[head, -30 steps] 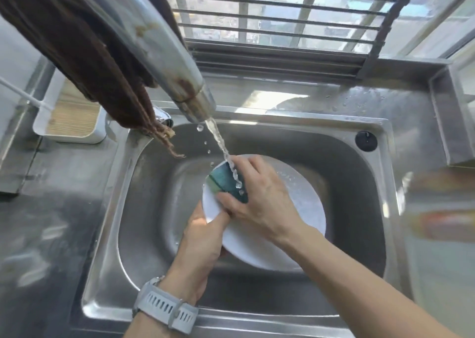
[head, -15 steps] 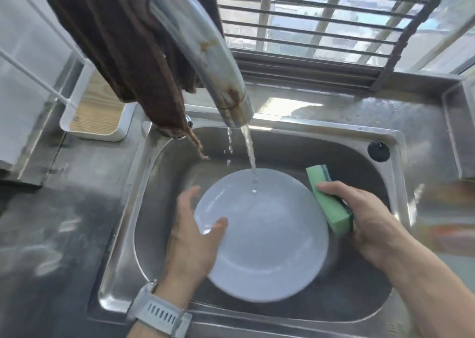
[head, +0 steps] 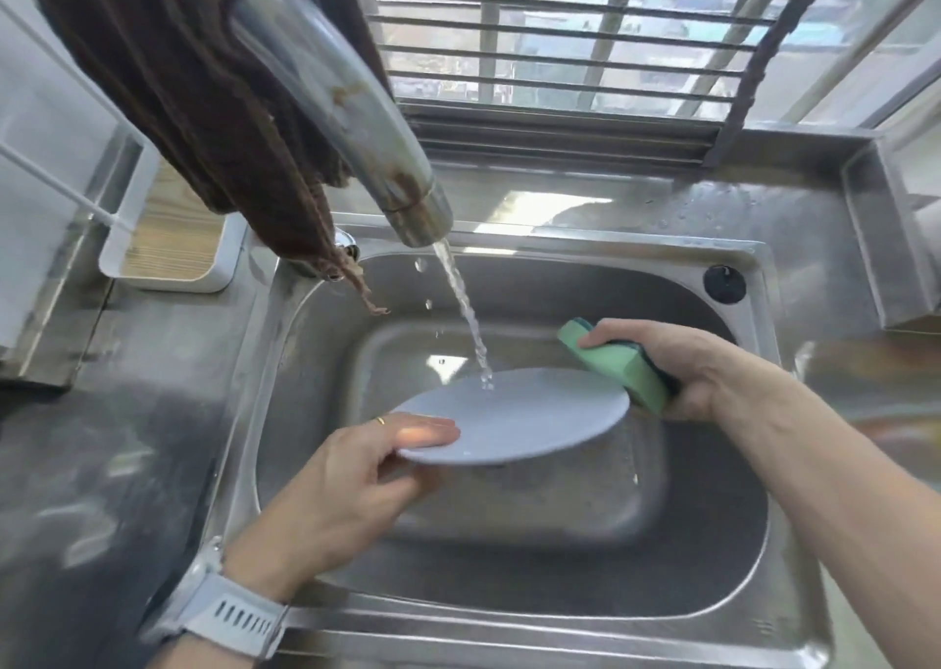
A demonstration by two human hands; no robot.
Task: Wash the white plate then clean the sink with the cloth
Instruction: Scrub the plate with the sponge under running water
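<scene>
Nearest to us, at the lower left, a pale grey watch [head: 231,617] bands the wrist of the left hand [head: 346,485], which reaches over the near rim of the steel sink [head: 509,633]. We see this hand clamped on the near left edge of the white plate [head: 514,416], the fingers [head: 422,434] lying flat on its upper face and the thumb passing beneath; one finger carries a thin ring [head: 380,420]. The plate is held above the basin floor, close to level and tilted slightly, touching nothing but the hand and the falling water. To the right, just beyond the plate's far right edge, the right hand [head: 682,368] is closed around a green sponge [head: 618,363] with a darker layer on its far side; sponge and plate lie just beside each other, and we cannot tell whether they touch. A stream of water [head: 463,312] falls from the spout of the steel faucet [head: 346,108] and lands on the far part of the plate. A brown cloth [head: 168,82] hangs draped over the faucet at the left, its frayed corner dangling above the sink's far left corner. Farther left, a white tray [head: 168,240] rests on the counter; a black round cap [head: 724,284] sits at the far right of the sink, and a barred window [head: 560,32] closes the far side.
</scene>
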